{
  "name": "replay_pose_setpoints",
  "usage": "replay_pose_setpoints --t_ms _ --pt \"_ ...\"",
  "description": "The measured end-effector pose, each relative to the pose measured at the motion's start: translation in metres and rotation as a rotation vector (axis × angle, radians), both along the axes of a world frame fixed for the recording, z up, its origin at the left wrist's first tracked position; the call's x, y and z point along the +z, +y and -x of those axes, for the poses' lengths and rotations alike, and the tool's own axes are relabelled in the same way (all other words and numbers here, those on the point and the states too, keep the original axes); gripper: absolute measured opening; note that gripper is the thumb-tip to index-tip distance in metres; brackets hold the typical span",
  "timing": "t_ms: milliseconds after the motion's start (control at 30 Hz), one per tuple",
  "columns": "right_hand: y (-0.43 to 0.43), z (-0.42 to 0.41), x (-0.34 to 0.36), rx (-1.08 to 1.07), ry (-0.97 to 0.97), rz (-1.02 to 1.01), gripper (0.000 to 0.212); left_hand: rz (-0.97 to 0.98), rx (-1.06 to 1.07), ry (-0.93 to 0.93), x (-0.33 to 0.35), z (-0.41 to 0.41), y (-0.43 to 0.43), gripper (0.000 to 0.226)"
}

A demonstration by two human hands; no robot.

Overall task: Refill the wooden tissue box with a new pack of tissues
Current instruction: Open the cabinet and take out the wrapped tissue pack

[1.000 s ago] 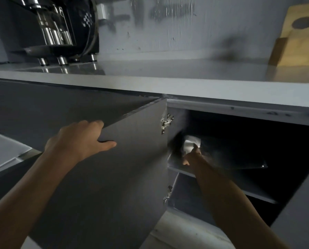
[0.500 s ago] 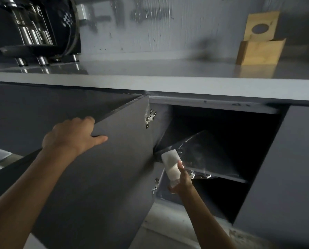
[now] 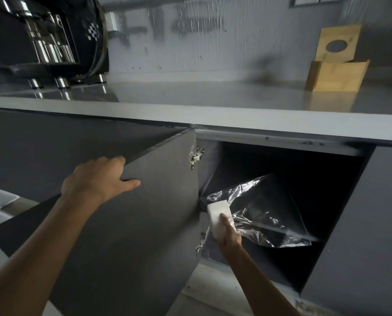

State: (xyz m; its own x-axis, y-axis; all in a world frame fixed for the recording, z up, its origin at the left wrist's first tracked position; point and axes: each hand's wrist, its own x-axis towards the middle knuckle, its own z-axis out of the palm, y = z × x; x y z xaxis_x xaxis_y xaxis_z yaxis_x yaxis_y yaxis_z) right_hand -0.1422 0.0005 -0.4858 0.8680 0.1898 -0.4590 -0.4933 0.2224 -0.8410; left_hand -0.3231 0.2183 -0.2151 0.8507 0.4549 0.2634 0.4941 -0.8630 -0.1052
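Note:
My right hand [image 3: 229, 233] grips a white pack of tissues [image 3: 217, 215] just outside the open cabinet, in front of its shelf. A crumpled clear plastic bag [image 3: 263, 215] lies on that shelf and hangs over its edge, right behind the pack. My left hand [image 3: 97, 179] holds the top edge of the open grey cabinet door [image 3: 133, 224]. The wooden tissue box [image 3: 336, 75] stands on the counter at the far right, its lid [image 3: 337, 43] with a round hole leaning upright against the wall behind it.
A grey countertop [image 3: 190, 106] runs across above the cabinet. A black and chrome coffee machine [image 3: 47, 39] stands at its left end. Another grey cabinet front [image 3: 368, 224] closes off the right side. The dark cabinet interior has a lower compartment below the shelf.
My right hand has drawn the tissue pack out of the cabinet and down toward me. The view has shifted so the wooden box sits further left. My left hand stays on the door.

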Motion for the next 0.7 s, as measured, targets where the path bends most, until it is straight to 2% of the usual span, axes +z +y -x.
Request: replay_pose_setpoints --t_ms 133,233,333,433,533,633,700 --pt "-0.037 0.053 0.019 0.190 -0.063 -0.101 0.071 0.019 0.004 0.005 0.003 0.004 -0.009 0.053" --pt "-0.064 0.104 0.062 0.354 -0.119 -0.176 0.055 0.042 0.020 0.028 0.004 0.009 -0.021 0.051" --pt "-0.106 0.146 0.115 0.434 -0.196 -0.137 0.055 0.164 0.040 0.047 0.007 0.011 -0.035 0.042" --pt "-0.144 0.169 0.188 0.501 -0.359 -0.048 0.057 0.312 0.052 0.146 0.013 0.012 -0.047 0.026" --pt "-0.178 0.155 0.249 0.430 -0.526 0.056 0.052 0.552 0.021 0.238 0.030 0.019 -0.067 0.029" --pt "-0.193 0.121 0.294 0.399 -0.681 0.179 0.057 0.842 -0.082 0.175 0.040 0.026 -0.109 0.014" --pt "-0.199 0.098 0.317 0.338 -0.739 0.226 0.050 1.036 -0.162 0.108 0.034 0.022 -0.142 0.010"
